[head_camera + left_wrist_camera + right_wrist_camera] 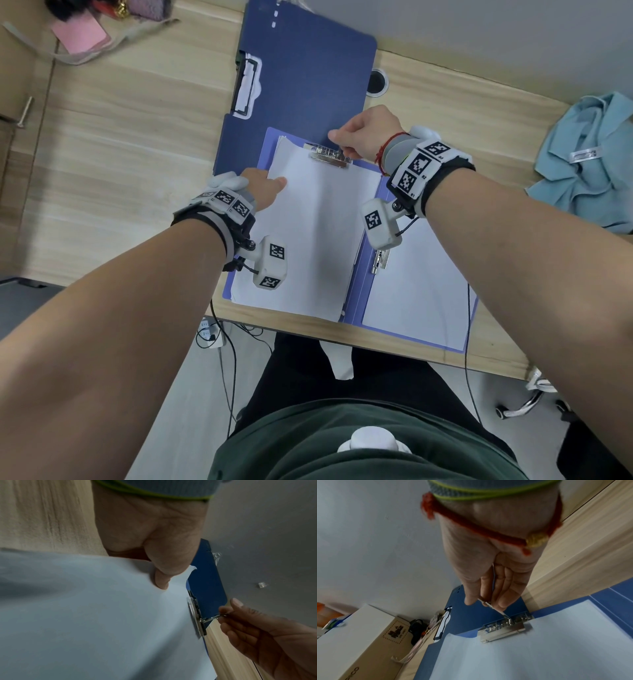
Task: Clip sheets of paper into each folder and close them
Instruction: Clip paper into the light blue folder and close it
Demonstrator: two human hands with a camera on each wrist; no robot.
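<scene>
Fingertips of the right hand pinch the thin wire lever of the metal clip, thumb on one side and the other fingers bunched on the other, so the lever slants up and away from the clip toward about 1 o'clock in the head view. Whether the clamping bar is lifted clear of the paper or already biting it is hard to tell from these angles. The clip's long axis runs from 9 to 3 o'clock across the top edge of the paper stack, which lies on the left leaf of the open light-blue folder. At 9 o'clock from the clip, the left hand pinches the stack's upper left corner, thumb on top. A closed dark-blue folder lies beyond at 12 o'clock on the wooden desk. The lever probably has to swing down toward the paper.
</scene>
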